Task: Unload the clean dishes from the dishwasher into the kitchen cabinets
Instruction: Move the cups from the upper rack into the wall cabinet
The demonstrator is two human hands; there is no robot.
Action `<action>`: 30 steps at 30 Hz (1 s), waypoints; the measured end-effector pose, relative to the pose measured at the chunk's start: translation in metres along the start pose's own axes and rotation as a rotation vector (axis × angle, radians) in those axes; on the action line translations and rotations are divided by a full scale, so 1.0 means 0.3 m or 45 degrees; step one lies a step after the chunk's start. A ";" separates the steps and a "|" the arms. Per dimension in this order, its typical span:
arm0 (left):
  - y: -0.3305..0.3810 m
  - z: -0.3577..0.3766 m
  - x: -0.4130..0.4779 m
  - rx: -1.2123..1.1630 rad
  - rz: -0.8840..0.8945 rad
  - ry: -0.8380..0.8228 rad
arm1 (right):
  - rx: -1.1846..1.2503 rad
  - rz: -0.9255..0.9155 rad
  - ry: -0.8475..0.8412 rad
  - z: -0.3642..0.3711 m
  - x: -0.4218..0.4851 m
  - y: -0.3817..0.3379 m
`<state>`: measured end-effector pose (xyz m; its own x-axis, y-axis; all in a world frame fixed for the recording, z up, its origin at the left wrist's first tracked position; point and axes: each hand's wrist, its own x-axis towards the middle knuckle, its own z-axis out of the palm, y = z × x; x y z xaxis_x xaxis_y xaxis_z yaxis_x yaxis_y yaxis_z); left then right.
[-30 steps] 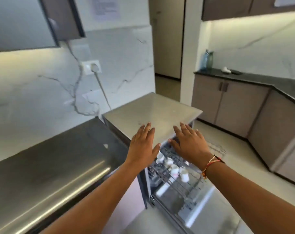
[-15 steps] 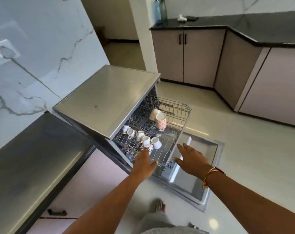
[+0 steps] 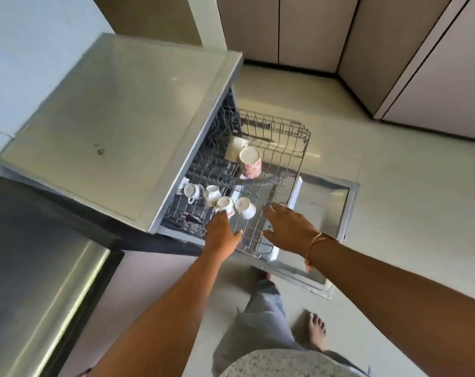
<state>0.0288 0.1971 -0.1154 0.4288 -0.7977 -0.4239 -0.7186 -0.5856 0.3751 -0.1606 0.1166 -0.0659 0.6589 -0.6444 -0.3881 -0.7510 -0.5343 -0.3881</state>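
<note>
The dishwasher (image 3: 116, 126) stands open with its wire upper rack (image 3: 282, 148) pulled out over the lowered door (image 3: 323, 197). Several small white cups (image 3: 220, 202) lie in a row near the rack's front left. A pink-flowered mug (image 3: 250, 162) and a white cup (image 3: 235, 148) sit farther back. My left hand (image 3: 222, 235) reaches over the rack's front edge, fingertips touching the nearest small cup (image 3: 226, 204). My right hand (image 3: 288, 229) hovers over the rack's front, fingers spread, holding nothing.
A steel counter (image 3: 35, 268) runs along the left. Beige base cabinets (image 3: 298, 28) line the far wall and right side. The tiled floor (image 3: 394, 186) lies around the door. My bare foot (image 3: 316, 330) is on the floor below.
The view has tilted down from the wall to the rack. Both hands dropped from the dishwasher's top to the rack's front, the left one now reaching the small cups.
</note>
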 end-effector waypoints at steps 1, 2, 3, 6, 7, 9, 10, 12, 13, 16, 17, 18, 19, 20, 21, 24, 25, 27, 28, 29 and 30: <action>-0.010 0.010 0.053 0.032 -0.012 -0.007 | 0.007 -0.003 -0.023 0.019 0.059 -0.011; -0.031 0.033 0.122 0.074 -0.027 -0.027 | 0.017 0.003 -0.055 0.047 0.133 -0.018; -0.047 0.051 0.183 0.100 -0.046 -0.039 | 0.025 0.012 -0.077 0.074 0.204 -0.023; -0.105 0.113 0.340 0.132 -0.055 0.005 | 0.029 0.064 -0.158 0.164 0.390 -0.025; -0.125 0.135 0.382 0.135 -0.069 0.020 | 0.026 0.087 -0.183 0.198 0.442 -0.020; -0.154 0.175 0.447 0.115 -0.123 0.013 | 0.010 0.122 -0.213 0.252 0.527 -0.004; -0.163 0.192 0.466 0.099 -0.137 0.003 | -0.008 0.137 -0.227 0.276 0.555 0.004; -0.167 0.214 0.486 0.033 -0.114 0.038 | -0.032 0.155 -0.246 0.311 0.593 0.021; -0.166 0.222 0.493 -0.003 -0.119 0.065 | -0.025 0.161 -0.255 0.327 0.608 0.026; -0.162 0.229 0.508 -0.093 -0.168 0.104 | 0.018 0.159 -0.252 0.360 0.626 0.028; -0.163 0.231 0.514 -0.125 -0.178 0.107 | 0.042 0.160 -0.233 0.367 0.632 0.025; -0.165 0.232 0.519 -0.150 -0.178 0.108 | 0.067 0.166 -0.205 0.369 0.639 0.021; -0.169 0.232 0.520 -0.167 -0.170 0.114 | 0.086 0.172 -0.175 0.370 0.646 0.020; -0.176 0.233 0.519 -0.173 -0.160 0.115 | 0.085 0.174 -0.151 0.367 0.652 0.018; -0.182 0.230 0.514 -0.172 -0.144 0.121 | 0.070 0.168 -0.129 0.360 0.657 0.019; -0.200 0.211 0.476 -0.172 -0.092 0.165 | 0.074 0.144 -0.067 0.334 0.639 0.020; -0.203 0.202 0.463 -0.178 -0.089 0.196 | 0.095 0.150 -0.044 0.322 0.627 0.020; -0.199 0.175 0.431 -0.197 -0.118 0.254 | 0.138 0.160 -0.002 0.293 0.593 0.020; -0.192 0.158 0.408 -0.208 -0.125 0.278 | 0.161 0.154 0.017 0.278 0.568 0.019; -0.182 0.138 0.380 -0.223 -0.120 0.303 | 0.190 0.146 0.041 0.258 0.537 0.018; -0.168 0.117 0.353 -0.241 -0.105 0.323 | 0.232 0.142 0.064 0.237 0.505 0.016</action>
<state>0.0913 0.1473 -0.2080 0.6208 -0.7432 -0.2494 -0.5718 -0.6469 0.5046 -0.0613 0.0553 -0.1860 0.5658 -0.7230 -0.3964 -0.7959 -0.3534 -0.4915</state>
